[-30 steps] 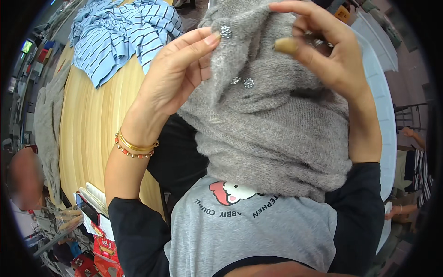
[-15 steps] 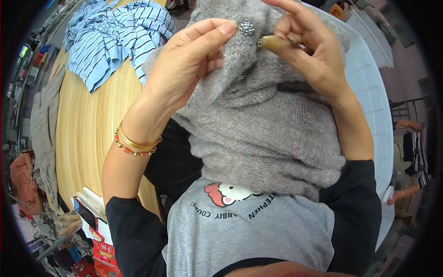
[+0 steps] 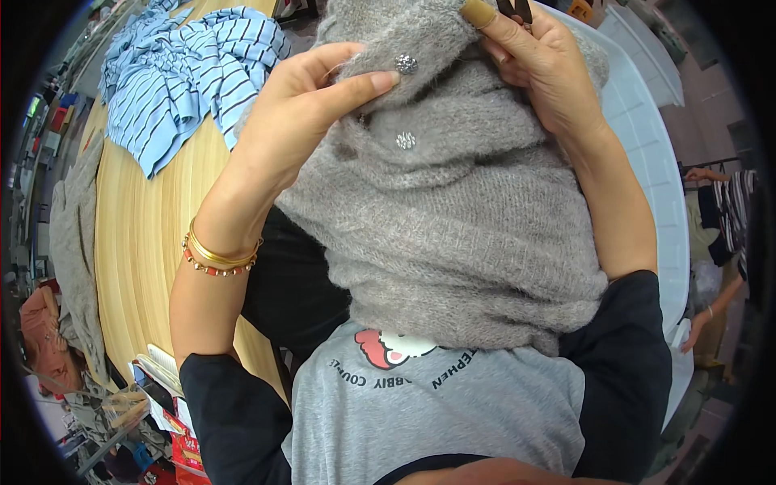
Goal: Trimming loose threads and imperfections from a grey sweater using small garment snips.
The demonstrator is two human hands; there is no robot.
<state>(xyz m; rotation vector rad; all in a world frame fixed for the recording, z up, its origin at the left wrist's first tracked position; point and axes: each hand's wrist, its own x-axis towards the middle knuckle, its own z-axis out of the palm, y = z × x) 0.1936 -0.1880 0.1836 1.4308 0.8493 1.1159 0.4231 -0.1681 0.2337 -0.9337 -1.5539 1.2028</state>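
Observation:
A fuzzy grey knit cardigan [image 3: 469,218] lies bunched over my lap. Its edge band carries a glittery silver button [image 3: 406,64], and another silver button [image 3: 405,141] shows lower down. My left hand [image 3: 323,93] pinches the band, thumb tip right beside the upper button. Farther along the same band, my right hand [image 3: 537,69] grips the knit, its thumb wearing a tan finger cot [image 3: 478,13]. A small dark tool [image 3: 515,10], perhaps thread snips, sticks up from the right hand; the picture's top edge cuts it off.
On the wooden table [image 3: 133,267] at my left lies a crumpled blue striped garment [image 3: 182,89]. A grey knit piece [image 3: 77,250] hangs at the table's far-left edge. A pale plastic bin [image 3: 647,153] stands at my right. Beyond it, another person's arm [image 3: 715,311] shows.
Both hands shifted: the right hand moved up and now grips the band, while the left moved slightly down and left. The band has been turned, and the lower button shows more fully.

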